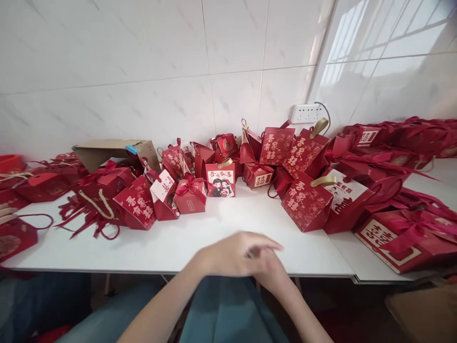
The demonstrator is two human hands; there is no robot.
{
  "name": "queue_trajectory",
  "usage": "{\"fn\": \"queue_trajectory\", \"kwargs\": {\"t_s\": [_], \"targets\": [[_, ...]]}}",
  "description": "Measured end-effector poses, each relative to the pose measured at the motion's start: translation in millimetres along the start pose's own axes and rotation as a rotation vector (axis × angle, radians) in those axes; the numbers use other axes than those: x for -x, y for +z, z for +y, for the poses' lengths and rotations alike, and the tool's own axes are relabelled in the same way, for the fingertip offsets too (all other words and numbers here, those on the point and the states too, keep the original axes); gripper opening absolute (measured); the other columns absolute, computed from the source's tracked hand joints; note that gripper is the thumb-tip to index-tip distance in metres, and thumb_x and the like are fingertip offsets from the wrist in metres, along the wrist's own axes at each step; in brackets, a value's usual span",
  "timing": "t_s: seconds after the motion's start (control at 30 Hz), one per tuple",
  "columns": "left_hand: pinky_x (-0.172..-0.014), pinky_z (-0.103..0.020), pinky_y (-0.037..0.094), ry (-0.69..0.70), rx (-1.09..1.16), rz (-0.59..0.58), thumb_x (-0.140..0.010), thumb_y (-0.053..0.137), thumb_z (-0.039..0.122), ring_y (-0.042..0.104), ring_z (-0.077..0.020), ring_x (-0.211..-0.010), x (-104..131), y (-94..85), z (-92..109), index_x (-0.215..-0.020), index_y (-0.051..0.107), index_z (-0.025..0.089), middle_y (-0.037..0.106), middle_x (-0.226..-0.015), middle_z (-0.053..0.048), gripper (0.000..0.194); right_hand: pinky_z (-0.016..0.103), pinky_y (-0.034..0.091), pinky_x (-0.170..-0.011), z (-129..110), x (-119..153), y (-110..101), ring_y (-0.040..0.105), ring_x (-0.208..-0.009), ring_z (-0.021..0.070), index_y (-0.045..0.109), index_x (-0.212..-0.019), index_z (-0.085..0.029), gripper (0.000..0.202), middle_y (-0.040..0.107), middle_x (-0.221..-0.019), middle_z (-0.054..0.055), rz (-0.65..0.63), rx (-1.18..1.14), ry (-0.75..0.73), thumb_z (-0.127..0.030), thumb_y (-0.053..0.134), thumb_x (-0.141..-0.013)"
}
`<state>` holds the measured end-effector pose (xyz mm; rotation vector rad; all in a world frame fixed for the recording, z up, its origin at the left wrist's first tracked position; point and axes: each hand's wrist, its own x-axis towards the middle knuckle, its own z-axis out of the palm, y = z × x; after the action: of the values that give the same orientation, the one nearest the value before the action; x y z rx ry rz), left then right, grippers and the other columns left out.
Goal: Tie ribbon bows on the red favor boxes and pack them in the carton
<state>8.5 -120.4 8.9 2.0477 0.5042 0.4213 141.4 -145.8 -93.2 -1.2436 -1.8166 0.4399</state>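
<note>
My left hand (230,252) lies over my right hand (269,269) at the front edge of the white table (221,228). Both are blurred by motion. One finger points to the right, while the other fingers overlap or are hidden, so I cannot tell how far they are closed. No object shows in either hand. Beyond them stands a red gift box with a printed couple (221,181). A bow-tied red box (191,195) is to its left, and a red box with gold lettering (307,202) is to its right.
Several red boxes crowd both sides, including a large ribboned one (403,233) at the right. An open cardboard carton (117,147) stands at the back left. A white power strip (307,113) is against the tiled wall. At the lower left, a denim-covered leg (110,314) shows.
</note>
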Motion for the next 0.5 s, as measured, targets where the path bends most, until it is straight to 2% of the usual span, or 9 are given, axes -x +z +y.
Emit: {"fn": "queue_trajectory", "kwargs": {"t_s": [0.03, 0.07, 0.17, 0.2, 0.23, 0.27, 0.3, 0.4, 0.5], "targets": [[-0.098, -0.036, 0.048, -0.001, -0.099, 0.206, -0.085, 0.057, 0.039, 0.061, -0.0229, -0.112, 11.7, -20.9, -0.6, -0.114, 0.064, 0.027, 0.067, -0.118, -0.003, 0.032, 0.039, 0.055, -0.088, -0.6, 0.1, -0.5, 0.064, -0.105, 0.0266, 0.066, -0.092, -0.017, 0.02, 0.068, -0.102, 0.01, -0.014, 0.013, -0.025, -0.017, 0.046, -0.087], [-0.101, -0.035, 0.045, 0.02, -0.224, 0.525, -0.086, 0.055, 0.037, 0.059, -0.0218, -0.115, 23.6, -41.7, -3.7, -0.113, 0.064, 0.025, 0.066, -0.12, -0.004, 0.03, 0.041, 0.055, -0.089, -1.0, 0.0, -0.9, 0.063, -0.106, 0.0272, 0.065, -0.09, -0.016, 0.02, 0.068, -0.1, 0.011, -0.027, 0.034, -0.056, -0.017, 0.045, -0.088], [-0.108, -0.037, 0.037, 0.125, -0.574, 1.641, -0.083, 0.055, 0.03, 0.045, -0.0221, -0.13, 55.6, -93.1, -29.6, -0.129, 0.045, 0.018, 0.048, -0.139, -0.012, 0.048, 0.044, 0.055, -0.089, -1.0, -1.1, -0.8, 0.063, -0.107, 0.0272, 0.062, -0.086, -0.018, 0.019, 0.068, -0.095, 0.012, -0.03, 0.093, -0.113, -0.014, 0.044, -0.089], [-0.11, -0.038, 0.035, 0.031, -0.644, 1.81, -0.08, 0.057, 0.028, 0.039, -0.0235, -0.134, 64.3, -104.1, -42.7, -0.133, 0.037, 0.015, 0.04, -0.144, -0.016, 0.059, 0.044, 0.055, -0.088, -0.7, -1.3, -0.3, 0.063, -0.107, 0.0269, 0.062, -0.086, -0.018, 0.018, 0.068, -0.095, 0.011, -0.024, 0.099, -0.119, -0.014, 0.045, -0.089], [-0.11, -0.041, 0.034, -0.157, -0.652, 1.828, -0.077, 0.059, 0.027, 0.039, -0.0257, -0.134, 71.8, -111.7, -56.7, -0.132, 0.037, 0.011, 0.041, -0.142, -0.019, 0.061, 0.044, 0.055, -0.088, -0.4, -1.3, 0.2, 0.063, -0.107, 0.0267, 0.062, -0.086, -0.019, 0.018, 0.068, -0.095, 0.011, -0.019, 0.103, -0.122, -0.013, 0.045, -0.089], [-0.108, -0.043, 0.036, -0.371, -0.604, 1.715, -0.075, 0.059, 0.026, 0.044, -0.0283, -0.13, 78.2, -116.2, -70.5, -0.125, 0.042, 0.012, 0.048, -0.136, -0.02, 0.055, 0.044, 0.055, -0.088, 0.0, -1.2, 0.8, 0.063, -0.106, 0.0265, 0.061, -0.086, -0.019, 0.018, 0.068, -0.095, 0.011, -0.015, 0.107, -0.123, -0.013, 0.045, -0.089], [-0.1, -0.046, 0.043, -0.443, -0.564, 1.641, -0.072, 0.063, 0.026, 0.054, -0.0326, -0.119, 83.5, -118.1, -82.9, -0.113, 0.052, 0.013, 0.059, -0.121, -0.02, 0.044, 0.044, 0.055, -0.088, 0.4, -0.9, 1.4, 0.063, -0.106, 0.0263, 0.061, -0.086, -0.019, 0.018, 0.068, -0.095, 0.011, -0.012, 0.11, -0.123, -0.014, 0.045, -0.089], [-0.088, -0.052, 0.049, -0.535, -0.495, 1.579, -0.071, 0.063, 0.028, 0.065, -0.0366, -0.096, 94.5, -115.8, -103.7, -0.089, 0.057, 0.017, 0.069, -0.089, -0.015, 0.022, 0.043, 0.055, -0.088, 1.6, -0.3, 2.3, 0.063, -0.105, 0.0257, 0.061, -0.086, -0.02, 0.018, 0.067, -0.095, 0.01, -0.01, 0.114, -0.13, -0.014, 0.044, -0.089], [-0.095, -0.05, 0.046, -0.499, -0.501, 1.682, -0.079, 0.054, 0.032, 0.062, -0.0325, -0.105, 101.8, -108.5, -97.0, -0.101, 0.054, 0.017, 0.068, -0.102, -0.015, 0.027, 0.042, 0.055, -0.088, 2.2, -0.2, 2.3, 0.063, -0.106, 0.0255, 0.06, -0.087, -0.02, 0.018, 0.067, -0.096, 0.01, -0.018, 0.122, -0.134, -0.013, 0.044, -0.089]]}}
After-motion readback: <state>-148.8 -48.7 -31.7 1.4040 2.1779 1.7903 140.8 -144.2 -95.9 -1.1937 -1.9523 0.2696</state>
